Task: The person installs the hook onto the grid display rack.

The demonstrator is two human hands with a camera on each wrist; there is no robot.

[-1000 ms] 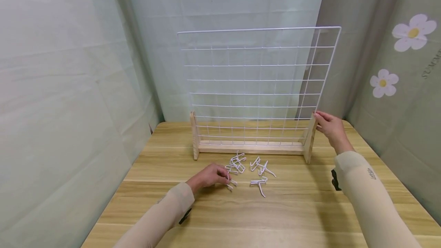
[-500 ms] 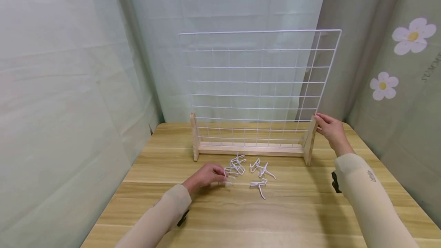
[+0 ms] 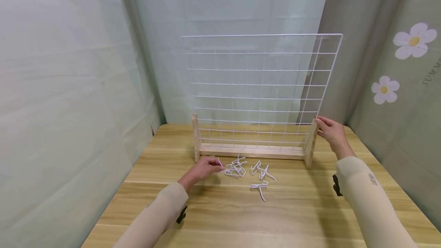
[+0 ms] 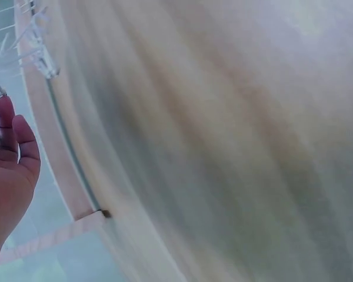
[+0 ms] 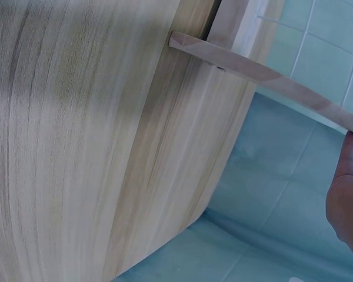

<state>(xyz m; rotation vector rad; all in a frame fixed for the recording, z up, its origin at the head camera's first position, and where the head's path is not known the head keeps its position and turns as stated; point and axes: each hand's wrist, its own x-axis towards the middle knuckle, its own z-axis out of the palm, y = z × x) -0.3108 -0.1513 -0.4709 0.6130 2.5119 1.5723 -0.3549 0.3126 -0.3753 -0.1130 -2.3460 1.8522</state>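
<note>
Pale green curtains (image 3: 62, 68) on the left, back and right; the right one carries white daisies (image 3: 384, 90) with yellow centres, plus some lettering. Wood-grain bench (image 3: 293, 217) below.

On the bench, toward the far side: white wire grid (image 3: 258, 84), upright in a wooden stand. Stand = left post (image 3: 196, 137), right post (image 3: 311, 144), low crossbar (image 3: 253, 151) between them.

Loose white wire hooks lie on the bench in front of the crossbar, in three spots: tangled pile (image 3: 236, 170) nearest the left hand, a small group (image 3: 263, 172) to the right of it, and a single hook (image 3: 260, 187) closer to the wearer, long prong pointing back this way.

Hands: left hand (image 3: 206, 166) pinches one hook (image 3: 219, 161) at the fingertips, just left of the pile and near the foot of the left post. Whether that hook touches the pile, can't tell. Left wrist cam catches only a bit of white wire at the fingertips.

Right hand (image 3: 331, 130) grips the top end of the right post from the outer side. Contact with the grid's side wire: can't tell.

Both arms in light beige sleeves (image 3: 158, 211).
</note>
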